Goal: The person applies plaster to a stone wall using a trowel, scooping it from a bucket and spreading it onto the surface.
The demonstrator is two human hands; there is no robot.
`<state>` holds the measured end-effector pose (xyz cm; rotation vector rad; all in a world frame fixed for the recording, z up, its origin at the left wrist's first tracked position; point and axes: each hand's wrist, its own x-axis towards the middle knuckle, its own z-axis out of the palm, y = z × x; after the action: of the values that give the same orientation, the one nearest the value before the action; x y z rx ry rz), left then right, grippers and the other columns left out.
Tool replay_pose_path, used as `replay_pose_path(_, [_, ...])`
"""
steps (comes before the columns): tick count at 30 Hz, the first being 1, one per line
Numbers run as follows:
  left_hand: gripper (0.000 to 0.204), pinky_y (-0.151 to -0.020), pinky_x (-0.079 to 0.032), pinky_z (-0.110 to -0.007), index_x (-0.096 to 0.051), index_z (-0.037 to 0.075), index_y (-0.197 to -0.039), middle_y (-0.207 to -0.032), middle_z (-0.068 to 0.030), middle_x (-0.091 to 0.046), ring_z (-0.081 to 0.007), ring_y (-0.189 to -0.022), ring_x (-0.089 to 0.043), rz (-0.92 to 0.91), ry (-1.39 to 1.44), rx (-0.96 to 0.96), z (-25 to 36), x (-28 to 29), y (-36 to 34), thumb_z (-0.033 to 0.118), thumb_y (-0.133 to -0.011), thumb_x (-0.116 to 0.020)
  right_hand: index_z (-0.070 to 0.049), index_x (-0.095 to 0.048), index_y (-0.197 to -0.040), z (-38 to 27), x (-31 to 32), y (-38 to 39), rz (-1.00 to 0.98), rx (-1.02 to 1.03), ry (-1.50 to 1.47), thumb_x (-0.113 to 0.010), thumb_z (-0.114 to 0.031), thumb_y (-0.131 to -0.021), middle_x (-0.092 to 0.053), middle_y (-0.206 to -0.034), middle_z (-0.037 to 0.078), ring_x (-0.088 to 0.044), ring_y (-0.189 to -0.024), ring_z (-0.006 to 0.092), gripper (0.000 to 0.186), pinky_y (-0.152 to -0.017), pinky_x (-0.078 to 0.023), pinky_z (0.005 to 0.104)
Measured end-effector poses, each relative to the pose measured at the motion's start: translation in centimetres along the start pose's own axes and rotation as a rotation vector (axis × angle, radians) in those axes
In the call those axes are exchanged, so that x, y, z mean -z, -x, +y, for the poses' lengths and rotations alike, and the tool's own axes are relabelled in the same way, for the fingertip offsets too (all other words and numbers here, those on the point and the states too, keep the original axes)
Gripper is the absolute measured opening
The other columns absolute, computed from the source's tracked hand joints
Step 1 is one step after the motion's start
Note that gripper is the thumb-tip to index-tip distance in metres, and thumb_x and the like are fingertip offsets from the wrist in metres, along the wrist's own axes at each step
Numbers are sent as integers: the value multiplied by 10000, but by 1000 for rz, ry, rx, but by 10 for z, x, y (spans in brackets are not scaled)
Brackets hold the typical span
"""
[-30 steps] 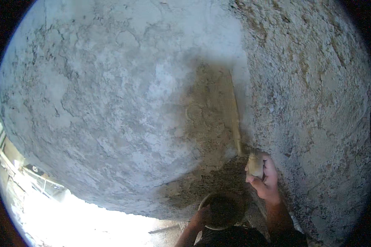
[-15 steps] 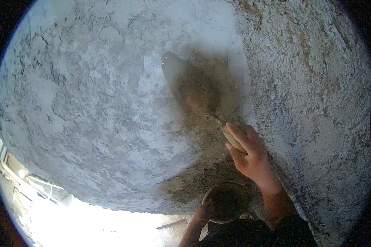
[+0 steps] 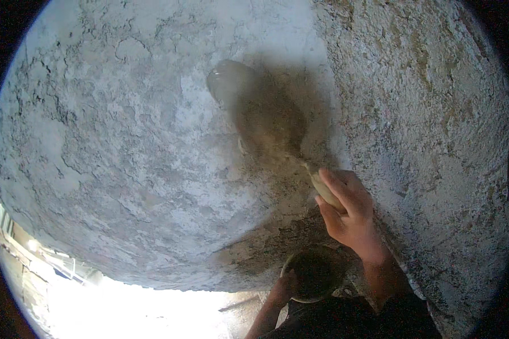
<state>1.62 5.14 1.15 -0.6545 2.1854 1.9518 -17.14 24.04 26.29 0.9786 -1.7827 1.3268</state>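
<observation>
A plastering trowel [image 3: 271, 121] with a rounded blade and a pale handle is in my right hand [image 3: 348, 209]. My fingers wrap round the handle. The blade lies against or just off the grey plastered wall [image 3: 136, 141]; a dark smudge blurs its outline, so contact is hard to judge. Low in the view, my left hand [image 3: 284, 288] grips the rim of a round, dark bowl [image 3: 316, 274] close to my body. What the bowl holds is too dark to make out.
Rougher, brownish wall surface [image 3: 424, 101] runs along the right, meeting the smoother plaster at an upright line. Glaring daylight fills the lower left, where pale rails or bars [image 3: 68, 263] show.
The trowel blade has turned, showing a broader, shinier tip further left. My right hand has shifted slightly right. The left hand still holds the bowl, which appears a little higher.
</observation>
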Motion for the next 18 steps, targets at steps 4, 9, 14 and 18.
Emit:
replay_pose_path(4, [281,-618,-403,-294,-575,40,-957,-769,-1,-522,-123,-683,-463,-30,-135,-86,1,1,-1,287,-970,-440,-84,-502,-1283,-6,-12,0,-144,-63,-71,-611,-60,-828,-563,-1052,215,-624,-798,312,468,-662,-506,361])
replay_pose_path(9, [277,-719,-423,-331,-525,9,-1093,-935,-100,-561,-189,-828,-523,-64,-384,-91,-5,7,-4,235,-946,-460,-65,-504,-1273,-19,-24,31,-180,-74,-316,-629,-22,-798,-566,-1059,209,-640,-866,313,493,-716,-528,368])
replay_pose_path(14, [342,-815,-452,-364,-485,-17,-1208,-1074,-179,-604,-247,-906,-559,-70,-72,96,-15,10,-16,197,-942,-471,-72,-492,-1286,-16,-21,27,-111,-73,-220,-620,-7,-803,-554,-1072,195,-617,-858,296,504,-735,-508,369])
replay_pose_path(18, [258,-558,-344,-265,-564,126,-971,-718,22,-437,-117,-617,-412,-70,304,137,-1,4,-11,331,-957,-409,-35,-478,-1290,-16,-12,17,-109,-145,-18,-614,-20,-814,-561,-1069,208,-613,-861,294,495,-750,-492,348])
